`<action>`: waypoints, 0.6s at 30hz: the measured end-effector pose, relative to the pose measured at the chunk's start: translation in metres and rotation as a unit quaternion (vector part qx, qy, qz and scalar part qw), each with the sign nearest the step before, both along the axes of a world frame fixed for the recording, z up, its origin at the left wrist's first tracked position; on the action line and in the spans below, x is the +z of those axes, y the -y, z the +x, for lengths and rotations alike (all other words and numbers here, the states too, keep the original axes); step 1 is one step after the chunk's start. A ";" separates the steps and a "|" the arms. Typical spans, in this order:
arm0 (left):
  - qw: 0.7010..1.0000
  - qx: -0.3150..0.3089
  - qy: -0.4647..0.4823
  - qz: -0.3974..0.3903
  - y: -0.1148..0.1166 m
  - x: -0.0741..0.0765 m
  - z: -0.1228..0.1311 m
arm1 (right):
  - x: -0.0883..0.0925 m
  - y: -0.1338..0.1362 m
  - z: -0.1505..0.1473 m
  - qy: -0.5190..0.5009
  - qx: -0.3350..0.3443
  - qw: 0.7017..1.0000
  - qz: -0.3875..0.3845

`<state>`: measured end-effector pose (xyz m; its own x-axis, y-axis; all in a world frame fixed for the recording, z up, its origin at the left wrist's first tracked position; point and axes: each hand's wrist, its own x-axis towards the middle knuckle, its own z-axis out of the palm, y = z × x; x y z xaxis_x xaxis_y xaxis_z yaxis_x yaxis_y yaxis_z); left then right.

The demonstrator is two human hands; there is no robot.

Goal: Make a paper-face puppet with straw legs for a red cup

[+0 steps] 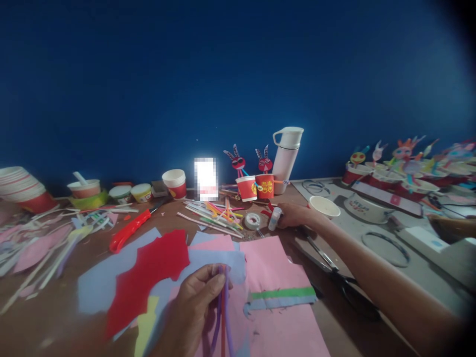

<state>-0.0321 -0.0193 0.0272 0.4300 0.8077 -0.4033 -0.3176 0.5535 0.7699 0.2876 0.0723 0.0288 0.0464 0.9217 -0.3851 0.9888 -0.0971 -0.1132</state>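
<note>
My left hand (203,292) is closed at the lower middle, thumb and fingers pinching thin purple strips (228,317) and a reddish strip (223,322) that hang down below it. My right hand (293,214) reaches far over the table, right beside a small translucent bottle (274,219). Its fingertips are partly hidden, so whether they grip the bottle is unclear. A red item (266,210) lies just left of the bottle. Close by is a roll of white tape (252,221). Under my left hand spread pink sheets (286,329) with a green strip (282,293) across one.
Scissors (347,285) lie beneath my right forearm. A red utility knife (130,230) rests left, near red felt (152,267). Behind stand two rabbit-figure cups (247,188), a white thermos (287,161) and loose coloured strips (215,215). Finished-looking cup figures (394,173) crowd the right.
</note>
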 end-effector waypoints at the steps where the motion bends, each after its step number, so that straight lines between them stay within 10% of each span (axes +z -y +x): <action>1: 1.000 0.000 0.003 0.001 0.000 0.000 0.000 | 0.001 0.001 -0.002 0.001 -0.004 1.000 0.008; 12: 1.000 0.010 -0.004 0.023 -0.001 -0.004 -0.001 | 0.053 0.025 -0.021 -0.007 -0.148 0.959 0.243; 18: 0.997 0.041 -0.060 0.024 -0.002 -0.002 -0.003 | 0.077 0.047 -0.047 -0.240 -0.133 0.911 0.309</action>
